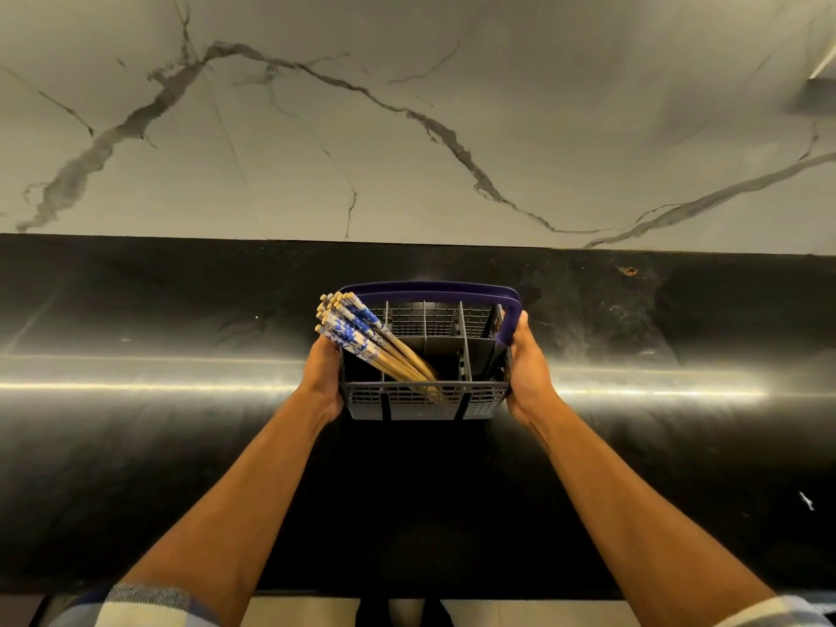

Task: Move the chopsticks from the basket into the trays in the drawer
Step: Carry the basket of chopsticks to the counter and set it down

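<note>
A grey plastic cutlery basket with a purple handle stands on the black countertop. A bundle of wooden chopsticks with blue-and-white patterned tops leans to the left in its front left compartment. My left hand holds the basket's left side, fingers wrapped behind it. At the basket's right side my right hand grips it, with the thumb near the handle. The drawer and its trays are out of view.
A grey marble-patterned wall rises behind the counter. The counter's front edge runs along the bottom, with pale floor below it. A light strip shows at the upper right.
</note>
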Action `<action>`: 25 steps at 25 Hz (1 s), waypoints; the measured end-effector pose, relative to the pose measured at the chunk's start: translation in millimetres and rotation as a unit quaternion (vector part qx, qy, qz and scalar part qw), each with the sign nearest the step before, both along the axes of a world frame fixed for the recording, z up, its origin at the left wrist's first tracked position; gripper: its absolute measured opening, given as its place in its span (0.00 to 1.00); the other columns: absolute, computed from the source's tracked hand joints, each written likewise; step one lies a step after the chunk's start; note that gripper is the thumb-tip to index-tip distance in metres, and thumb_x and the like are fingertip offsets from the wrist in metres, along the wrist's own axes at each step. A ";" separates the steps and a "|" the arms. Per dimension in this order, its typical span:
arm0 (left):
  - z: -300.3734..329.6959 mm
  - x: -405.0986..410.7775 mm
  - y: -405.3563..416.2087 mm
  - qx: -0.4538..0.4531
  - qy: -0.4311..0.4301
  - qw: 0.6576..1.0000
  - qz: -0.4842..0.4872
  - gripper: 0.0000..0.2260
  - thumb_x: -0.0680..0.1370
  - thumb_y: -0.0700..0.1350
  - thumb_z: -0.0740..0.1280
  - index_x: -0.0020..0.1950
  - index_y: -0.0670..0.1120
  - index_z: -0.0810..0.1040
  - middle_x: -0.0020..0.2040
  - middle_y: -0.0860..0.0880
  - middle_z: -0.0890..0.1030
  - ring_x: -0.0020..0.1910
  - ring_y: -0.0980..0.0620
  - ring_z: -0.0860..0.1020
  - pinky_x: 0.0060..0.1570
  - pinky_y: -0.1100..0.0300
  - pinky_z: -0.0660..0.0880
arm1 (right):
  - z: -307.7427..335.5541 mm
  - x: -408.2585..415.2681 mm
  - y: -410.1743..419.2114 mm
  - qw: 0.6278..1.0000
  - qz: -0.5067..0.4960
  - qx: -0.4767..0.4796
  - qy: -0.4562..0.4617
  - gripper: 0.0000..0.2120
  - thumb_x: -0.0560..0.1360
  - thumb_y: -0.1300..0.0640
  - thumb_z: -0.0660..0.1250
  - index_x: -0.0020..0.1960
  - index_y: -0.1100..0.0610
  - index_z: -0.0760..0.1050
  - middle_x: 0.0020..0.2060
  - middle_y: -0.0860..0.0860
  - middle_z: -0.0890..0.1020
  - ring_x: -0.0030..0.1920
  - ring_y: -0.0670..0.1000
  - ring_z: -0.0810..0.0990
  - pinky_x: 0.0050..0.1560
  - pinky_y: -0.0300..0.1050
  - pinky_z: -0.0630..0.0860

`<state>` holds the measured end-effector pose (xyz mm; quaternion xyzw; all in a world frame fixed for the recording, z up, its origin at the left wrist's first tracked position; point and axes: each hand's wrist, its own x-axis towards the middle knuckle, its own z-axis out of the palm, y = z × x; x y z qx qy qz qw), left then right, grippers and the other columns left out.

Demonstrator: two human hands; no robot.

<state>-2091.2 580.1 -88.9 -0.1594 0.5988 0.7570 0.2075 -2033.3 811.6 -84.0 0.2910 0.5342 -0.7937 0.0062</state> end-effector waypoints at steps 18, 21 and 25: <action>5.0 147.7 -55.0 -0.271 0.265 0.924 -0.039 0.26 0.83 0.50 0.59 0.80 0.46 0.57 0.80 0.49 0.59 0.79 0.52 0.56 0.76 0.57 0.54 | -7.8 160.5 -72.2 0.951 -0.122 0.273 0.080 0.22 0.81 0.48 0.61 0.72 0.56 0.71 0.68 0.51 0.77 0.68 0.47 0.74 0.72 0.46 0.68; -16.3 210.5 -58.6 -0.394 0.347 0.841 -0.133 0.28 0.82 0.53 0.58 0.80 0.47 0.55 0.80 0.50 0.55 0.80 0.52 0.49 0.78 0.52 0.49 | -17.3 219.7 -106.0 0.911 -0.025 0.397 0.111 0.20 0.80 0.51 0.64 0.71 0.55 0.72 0.66 0.49 0.78 0.66 0.45 0.75 0.67 0.41 0.71; -59.6 290.3 -54.7 -0.455 0.406 0.756 -0.237 0.29 0.82 0.57 0.51 0.80 0.48 0.51 0.80 0.53 0.46 0.79 0.55 0.40 0.78 0.57 0.41 | -47.3 272.3 -120.4 0.825 0.114 0.545 0.103 0.23 0.79 0.46 0.62 0.71 0.53 0.72 0.66 0.47 0.77 0.68 0.45 0.73 0.68 0.43 0.71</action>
